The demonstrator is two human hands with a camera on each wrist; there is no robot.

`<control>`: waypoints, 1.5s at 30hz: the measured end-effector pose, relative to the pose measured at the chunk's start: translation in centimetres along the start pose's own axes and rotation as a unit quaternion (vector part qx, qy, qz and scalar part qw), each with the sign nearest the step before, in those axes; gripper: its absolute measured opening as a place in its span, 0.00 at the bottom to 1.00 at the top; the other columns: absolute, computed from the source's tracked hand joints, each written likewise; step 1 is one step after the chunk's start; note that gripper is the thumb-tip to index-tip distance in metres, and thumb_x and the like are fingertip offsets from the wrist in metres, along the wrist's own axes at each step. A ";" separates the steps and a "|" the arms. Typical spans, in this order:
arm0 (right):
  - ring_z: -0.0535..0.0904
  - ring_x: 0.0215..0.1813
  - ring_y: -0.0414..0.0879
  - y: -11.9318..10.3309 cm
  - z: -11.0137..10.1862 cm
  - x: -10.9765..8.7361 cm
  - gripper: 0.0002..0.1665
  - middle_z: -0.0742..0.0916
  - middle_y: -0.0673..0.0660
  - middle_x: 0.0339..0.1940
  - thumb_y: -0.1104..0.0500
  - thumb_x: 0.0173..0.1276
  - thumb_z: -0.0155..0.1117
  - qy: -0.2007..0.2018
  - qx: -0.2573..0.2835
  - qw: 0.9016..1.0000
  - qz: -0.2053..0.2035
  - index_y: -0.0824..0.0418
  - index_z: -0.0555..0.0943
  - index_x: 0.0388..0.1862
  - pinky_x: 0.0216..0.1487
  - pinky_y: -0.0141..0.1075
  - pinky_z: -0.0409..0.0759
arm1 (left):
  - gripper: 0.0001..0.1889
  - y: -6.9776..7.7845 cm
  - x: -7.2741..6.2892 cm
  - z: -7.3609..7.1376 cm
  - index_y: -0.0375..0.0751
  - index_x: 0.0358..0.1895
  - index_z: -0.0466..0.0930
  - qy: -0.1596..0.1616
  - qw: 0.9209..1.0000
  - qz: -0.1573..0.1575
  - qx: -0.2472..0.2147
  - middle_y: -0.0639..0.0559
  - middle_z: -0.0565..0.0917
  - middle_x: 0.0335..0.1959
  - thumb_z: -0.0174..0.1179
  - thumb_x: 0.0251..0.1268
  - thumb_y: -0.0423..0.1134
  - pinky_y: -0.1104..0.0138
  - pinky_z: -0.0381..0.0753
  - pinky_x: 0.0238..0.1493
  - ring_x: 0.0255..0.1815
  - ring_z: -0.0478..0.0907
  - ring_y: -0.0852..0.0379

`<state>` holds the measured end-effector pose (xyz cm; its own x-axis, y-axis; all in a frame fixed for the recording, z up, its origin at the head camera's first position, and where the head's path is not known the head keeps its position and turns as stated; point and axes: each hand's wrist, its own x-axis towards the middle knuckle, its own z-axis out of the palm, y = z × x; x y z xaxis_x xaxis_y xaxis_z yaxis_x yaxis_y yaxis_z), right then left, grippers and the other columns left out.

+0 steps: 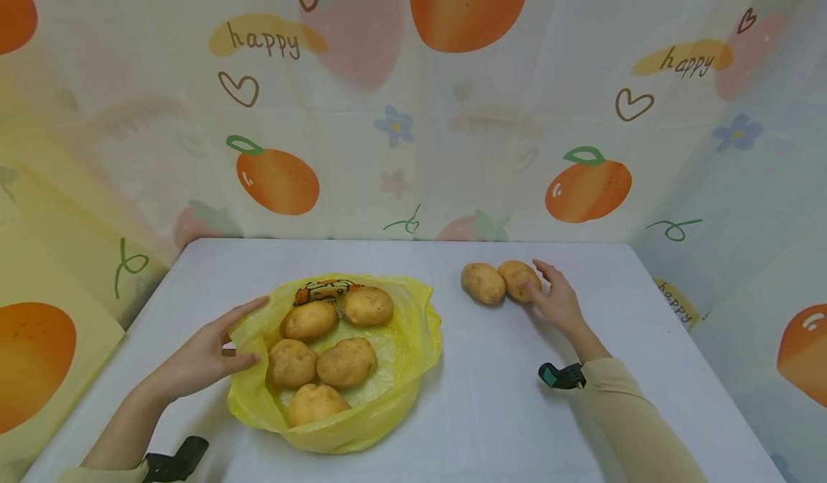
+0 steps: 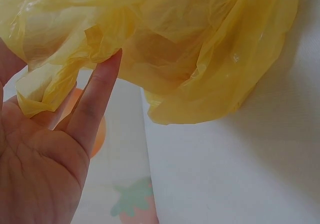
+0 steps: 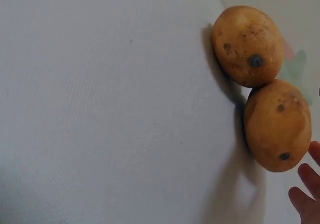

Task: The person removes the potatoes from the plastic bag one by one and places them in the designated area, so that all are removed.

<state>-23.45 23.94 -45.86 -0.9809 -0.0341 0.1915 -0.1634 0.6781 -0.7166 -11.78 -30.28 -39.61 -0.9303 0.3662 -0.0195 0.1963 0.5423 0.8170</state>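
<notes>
A yellow plastic bag (image 1: 416, 336) stands wide open on the table, with several potatoes (image 1: 347, 362) inside it. My left hand (image 1: 200, 357) holds the bag's left rim. The left wrist view shows the thin plastic bunched between the thumb side and the fingers of that hand (image 2: 45, 159). Two more potatoes lie side by side, touching, right of the bag: a left potato (image 1: 483, 284) and a right potato (image 1: 519, 280). Around the right one, my right hand (image 1: 561, 307) has its fingers spread. In the right wrist view, its fingertips (image 3: 312, 179) come close beside the nearer potato (image 3: 278, 125).
A white cloth covers the table (image 1: 478, 397), whose back edge meets a curtain (image 1: 478, 124) printed with fruit and hearts. Black wrist straps show on the left (image 1: 174, 460) and right (image 1: 563, 377) arms.
</notes>
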 end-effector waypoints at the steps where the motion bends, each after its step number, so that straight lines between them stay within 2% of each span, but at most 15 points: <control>1: 0.64 0.63 0.65 0.0 0.0 0.0 0.30 0.70 0.70 0.63 0.55 0.68 0.54 0.011 0.002 1.000 -0.009 0.68 0.64 0.65 0.62 0.57 0.62 | 0.41 0.0 0.0 0.0 0.53 0.72 0.51 0.000 1.000 0.000 0.000 0.45 0.55 0.71 0.63 0.56 0.34 0.70 0.78 0.44 0.54 0.67 0.74; 6: 0.68 0.60 0.62 -0.3 0.1 0.3 0.27 0.74 0.68 0.59 0.58 0.66 0.58 0.056 0.010 0.997 -0.054 0.67 0.69 0.62 0.59 0.56 0.66 | 0.41 0.0 0.0 0.0 0.53 0.72 0.51 -0.001 1.000 -0.002 -0.001 0.45 0.54 0.71 0.63 0.56 0.34 0.70 0.78 0.44 0.54 0.67 0.75; 14: 0.69 0.59 0.59 -2.5 0.0 0.4 0.24 0.77 0.66 0.56 0.63 0.63 0.61 0.074 0.033 0.993 -0.088 0.67 0.72 0.58 0.58 0.53 0.68 | 0.41 0.1 0.1 0.1 0.52 0.72 0.51 0.000 1.000 -0.002 0.002 0.44 0.54 0.71 0.63 0.55 0.34 0.71 0.78 0.44 0.54 0.67 0.75; 22: 0.69 0.61 0.56 -4.7 0.5 0.4 0.24 0.77 0.64 0.57 0.63 0.63 0.61 0.044 0.056 0.994 -0.089 0.66 0.72 0.59 0.61 0.50 0.66 | 0.42 0.1 0.2 0.1 0.52 0.72 0.52 0.000 1.000 -0.007 0.011 0.44 0.54 0.71 0.64 0.55 0.34 0.70 0.77 0.45 0.54 0.65 0.78; 31: 0.68 0.62 0.56 -7.0 0.8 0.1 0.24 0.76 0.62 0.58 0.63 0.64 0.60 -0.001 0.103 0.988 -0.114 0.65 0.71 0.59 0.62 0.51 0.66 | 0.42 0.1 0.3 0.1 0.52 0.72 0.52 -0.002 1.000 -0.010 0.005 0.44 0.53 0.71 0.64 0.55 0.34 0.68 0.77 0.45 0.54 0.65 0.78; 33: 0.68 0.62 0.55 -7.6 1.0 0.0 0.24 0.76 0.63 0.58 0.64 0.64 0.60 -0.008 0.109 0.987 -0.121 0.66 0.71 0.59 0.62 0.51 0.66 | 0.42 0.1 0.3 0.1 0.52 0.72 0.51 -0.002 1.000 -0.010 0.005 0.44 0.53 0.71 0.63 0.55 0.34 0.68 0.77 0.45 0.54 0.64 0.78; 40: 0.68 0.61 0.61 -12.1 0.3 -1.6 0.24 0.75 0.70 0.57 0.70 0.61 0.60 -0.030 0.132 0.982 -0.134 0.75 0.70 0.57 0.61 0.54 0.67 | 0.42 0.5 0.2 0.3 0.51 0.72 0.51 -0.005 1.000 -0.003 -0.002 0.42 0.53 0.71 0.63 0.55 0.34 0.69 0.77 0.45 0.55 0.66 0.76; 45: 0.68 0.61 0.62 -13.0 0.6 -2.0 0.25 0.75 0.70 0.57 0.70 0.61 0.60 -0.051 0.135 0.980 -0.139 0.75 0.69 0.57 0.60 0.55 0.66 | 0.42 0.3 0.2 0.2 0.51 0.72 0.51 -0.006 1.000 -0.006 -0.004 0.43 0.53 0.71 0.63 0.55 0.34 0.68 0.77 0.45 0.55 0.65 0.76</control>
<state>-19.45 14.74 -37.33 -0.8974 -0.2735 0.3463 -0.4347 0.4132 -0.8001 -11.87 -29.85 -39.47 -0.9289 0.3686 -0.0353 0.1834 0.5409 0.8209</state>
